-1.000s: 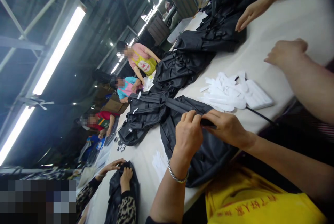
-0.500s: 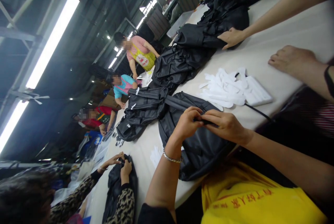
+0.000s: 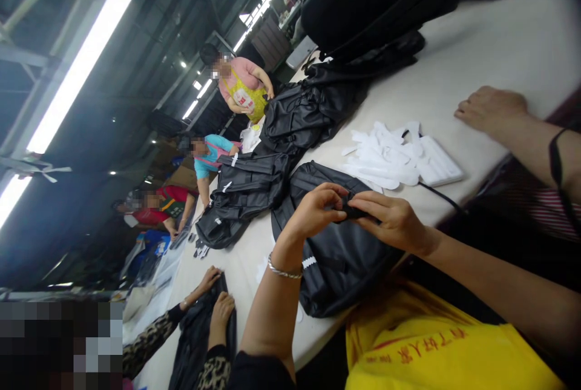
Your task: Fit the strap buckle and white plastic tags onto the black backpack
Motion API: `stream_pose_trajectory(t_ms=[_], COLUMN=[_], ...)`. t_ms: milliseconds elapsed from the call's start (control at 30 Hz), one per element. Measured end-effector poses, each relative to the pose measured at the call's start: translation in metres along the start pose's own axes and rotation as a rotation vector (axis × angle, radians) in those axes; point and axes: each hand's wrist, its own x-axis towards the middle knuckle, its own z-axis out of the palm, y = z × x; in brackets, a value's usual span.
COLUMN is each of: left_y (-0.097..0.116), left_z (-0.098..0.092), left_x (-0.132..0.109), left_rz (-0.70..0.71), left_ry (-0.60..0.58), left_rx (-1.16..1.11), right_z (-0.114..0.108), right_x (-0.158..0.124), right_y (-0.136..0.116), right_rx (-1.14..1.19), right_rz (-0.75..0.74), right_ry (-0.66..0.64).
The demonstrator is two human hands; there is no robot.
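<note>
Pinching a black strap (image 3: 351, 211) between both sets of fingertips, left hand (image 3: 313, 211) and right hand (image 3: 393, 220) meeting over the black backpack (image 3: 336, 263), which lies flat at the table (image 3: 476, 63) edge, steadying the work. White foam pieces (image 3: 399, 157) wait nearby.

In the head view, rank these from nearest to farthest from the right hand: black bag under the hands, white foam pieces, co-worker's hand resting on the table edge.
From the right hand:
1. Black bag, directly under it, its strap pinched by both hands.
2. White foam pieces, just beyond on the table.
3. Co-worker's hand, farther along the table edge.
</note>
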Motion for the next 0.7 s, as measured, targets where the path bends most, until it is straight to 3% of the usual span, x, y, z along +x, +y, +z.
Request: stream_pose_trajectory(t_ms=[100,167,367,433,500,567,633,700], left_y=[0.022,0.03,0.025,0.026,0.027,0.021,0.008,-0.007], left_z=[0.007,0.01,0.01,0.013,0.021,0.034,0.053,0.074], left_x=[-0.008,-0.011,-0.002,-0.001,-0.003,-0.008,-0.013,-0.015], left_rz=[0.108,0.137,0.101,0.087,0.082,0.047,-0.096,-0.301], left_ry=[0.158,0.194,0.07,0.095,0.221,0.469,0.71,0.773], left_rx=[0.289,0.332,0.073,-0.025,-0.156,-0.346,-0.571,-0.801], right_z=[-0.009,-0.016,-0.029,-0.032,-0.034,-0.034,-0.034,-0.034], right_x=[0.003,0.006,0.011,0.011,0.01,0.007,0.003,-0.002], right_y=[-0.011,-0.018,-0.023,-0.022,-0.02,-0.017,-0.015,-0.014], right_rx=[-0.082,-0.071,0.082,0.119,0.164,0.218,0.262,0.283], right_rz=[0.044,0.089,0.206,0.266,0.342,0.405,0.442,0.458], right_ry=[0.026,0.007,-0.117,-0.144,-0.162,-0.145,-0.086,-0.037])
